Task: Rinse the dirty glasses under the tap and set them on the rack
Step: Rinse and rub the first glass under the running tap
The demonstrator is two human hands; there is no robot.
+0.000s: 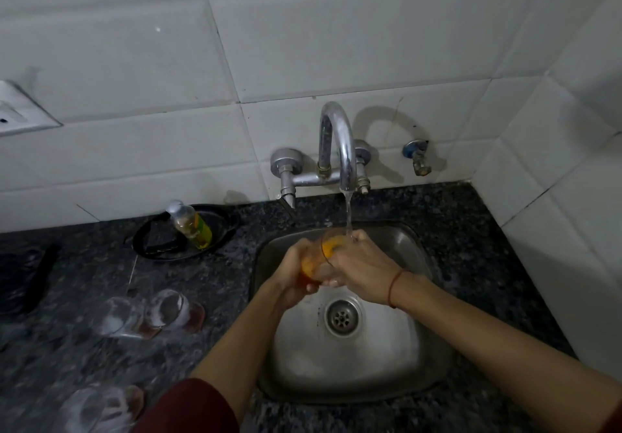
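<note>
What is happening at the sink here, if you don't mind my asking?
A person is rinsing a glass over the sink, under water running from the tap. The left hand grips its base and the right hand holds it near the rim, where something orange shows through. More glasses wait on the counter to the left.

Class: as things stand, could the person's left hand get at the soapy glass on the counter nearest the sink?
Probably yes, but not at once: the left hand grips the glass under the tap. Only bare counter lies between the sink and the soapy glass.
</note>
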